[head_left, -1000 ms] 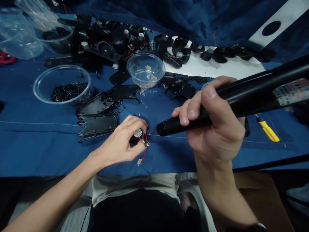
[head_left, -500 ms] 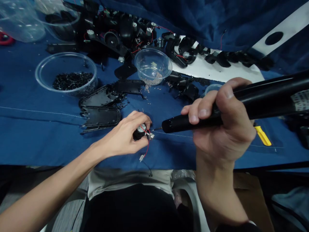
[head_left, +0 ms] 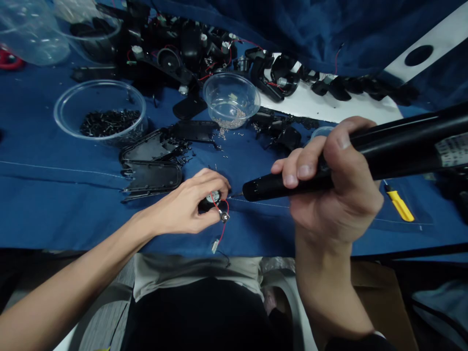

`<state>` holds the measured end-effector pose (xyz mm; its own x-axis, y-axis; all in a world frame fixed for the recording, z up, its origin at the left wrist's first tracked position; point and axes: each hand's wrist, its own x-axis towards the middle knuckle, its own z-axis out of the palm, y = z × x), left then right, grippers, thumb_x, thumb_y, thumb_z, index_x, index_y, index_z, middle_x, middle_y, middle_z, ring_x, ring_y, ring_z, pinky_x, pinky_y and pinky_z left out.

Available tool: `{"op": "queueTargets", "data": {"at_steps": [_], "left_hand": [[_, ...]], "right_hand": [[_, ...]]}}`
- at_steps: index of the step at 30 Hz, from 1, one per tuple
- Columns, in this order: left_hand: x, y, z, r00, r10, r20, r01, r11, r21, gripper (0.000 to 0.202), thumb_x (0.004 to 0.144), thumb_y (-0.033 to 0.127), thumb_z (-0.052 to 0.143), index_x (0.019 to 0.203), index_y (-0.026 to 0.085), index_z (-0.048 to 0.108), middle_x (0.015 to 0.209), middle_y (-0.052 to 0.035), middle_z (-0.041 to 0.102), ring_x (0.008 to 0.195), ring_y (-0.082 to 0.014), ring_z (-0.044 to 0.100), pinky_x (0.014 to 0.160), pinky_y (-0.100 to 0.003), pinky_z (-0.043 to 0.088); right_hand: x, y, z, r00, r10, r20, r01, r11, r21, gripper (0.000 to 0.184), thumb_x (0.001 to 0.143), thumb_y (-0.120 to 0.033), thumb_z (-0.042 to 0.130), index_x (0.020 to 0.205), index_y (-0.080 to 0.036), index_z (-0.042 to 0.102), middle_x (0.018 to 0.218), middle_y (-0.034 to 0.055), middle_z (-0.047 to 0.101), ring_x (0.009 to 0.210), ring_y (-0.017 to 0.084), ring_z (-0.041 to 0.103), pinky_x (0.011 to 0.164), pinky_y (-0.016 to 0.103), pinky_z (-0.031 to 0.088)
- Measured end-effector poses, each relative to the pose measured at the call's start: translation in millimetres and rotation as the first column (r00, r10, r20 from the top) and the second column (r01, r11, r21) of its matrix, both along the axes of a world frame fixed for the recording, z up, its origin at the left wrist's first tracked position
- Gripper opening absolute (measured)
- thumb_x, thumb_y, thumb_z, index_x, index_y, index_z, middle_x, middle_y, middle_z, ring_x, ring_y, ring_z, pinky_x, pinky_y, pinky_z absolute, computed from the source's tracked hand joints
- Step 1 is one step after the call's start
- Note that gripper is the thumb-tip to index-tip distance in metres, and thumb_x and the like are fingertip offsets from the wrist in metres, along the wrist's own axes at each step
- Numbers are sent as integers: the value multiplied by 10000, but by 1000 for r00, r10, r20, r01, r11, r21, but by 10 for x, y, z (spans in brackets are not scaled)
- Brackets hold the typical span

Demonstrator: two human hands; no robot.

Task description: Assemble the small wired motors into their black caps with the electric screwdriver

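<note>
My left hand (head_left: 190, 202) is closed around a small round motor (head_left: 212, 198) in a black housing, just above the blue cloth. Red wires run from it to a small metal part (head_left: 224, 217), and a white connector (head_left: 215, 245) dangles below. My right hand (head_left: 336, 185) grips a black electric screwdriver (head_left: 398, 146), held almost level. Its bit (head_left: 236, 195) points left at the side of the motor, close to my left fingertips; whether it touches I cannot tell. My fingers hide much of the housing.
A clear tub of black screws (head_left: 109, 122) stands left, near black plastic shells (head_left: 153, 176). Another clear tub (head_left: 232, 100) holds tiny silver screws, some spilled beside it. Wired black parts (head_left: 171, 58) pile up behind. A yellow screwdriver (head_left: 399, 204) lies right.
The metal part on the red wires has swung down and slightly left. The motor and both hands have shifted slightly left, with the electric screwdriver's bit still near the motor.
</note>
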<state>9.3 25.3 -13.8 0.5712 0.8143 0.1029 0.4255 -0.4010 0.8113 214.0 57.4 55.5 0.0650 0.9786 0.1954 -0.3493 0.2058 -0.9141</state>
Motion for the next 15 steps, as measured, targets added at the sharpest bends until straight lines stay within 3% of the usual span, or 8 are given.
{"op": "queueTargets", "data": {"at_steps": [5, 15], "left_hand": [[-21, 27, -14, 999, -38, -2, 38, 999, -18, 182, 850, 148, 583, 1012, 231, 589, 1272, -93, 657, 1196, -276, 587, 1031, -422, 492], [-42, 49, -37, 997, -74, 0, 74, 997, 3, 143, 876, 179, 577, 1013, 213, 596, 1251, -102, 654, 1237, -281, 571, 1038, -432, 480]], "right_hand": [[4, 6, -14, 1000, 20, -7, -20, 1000, 13, 167, 899, -292, 755, 867, -270, 592, 542, -98, 527, 436, 113, 513, 581, 309, 576], [58, -28, 124, 995, -87, 49, 84, 994, 69, 154, 868, -252, 748, 842, -296, 603, 520, -108, 477, 408, 120, 471, 551, 316, 586]]}}
